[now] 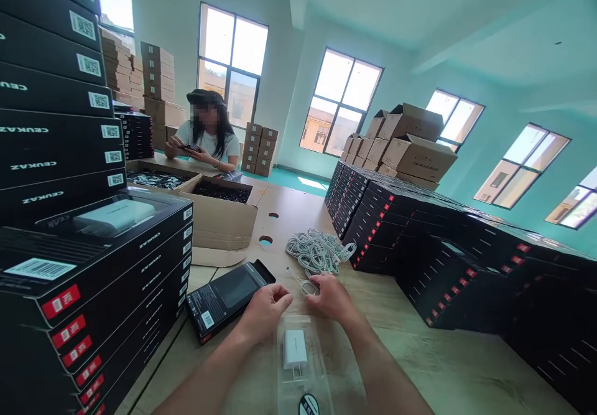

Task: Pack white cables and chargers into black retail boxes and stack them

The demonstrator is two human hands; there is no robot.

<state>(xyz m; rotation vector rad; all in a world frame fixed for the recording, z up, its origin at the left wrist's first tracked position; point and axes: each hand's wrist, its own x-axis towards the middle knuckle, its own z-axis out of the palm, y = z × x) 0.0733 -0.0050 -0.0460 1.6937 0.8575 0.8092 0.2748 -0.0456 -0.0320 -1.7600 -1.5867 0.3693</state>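
Cable [308, 287] sits in right hand [330, 297], thumb and fingers closed on it, beside the cable pile [314, 250]. Left hand [267, 306] curled; can't tell if clamped on anything. Clear tray [317, 349] bearing charger [294, 349] lies just nearside, likely for easy reach.

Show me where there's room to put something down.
Bare table lies between the right arm and right-hand black stacks. A smaller patch, with holes, lies between carton and cables. Crowded: around the left hand and right hand, with tray, open box, cables.
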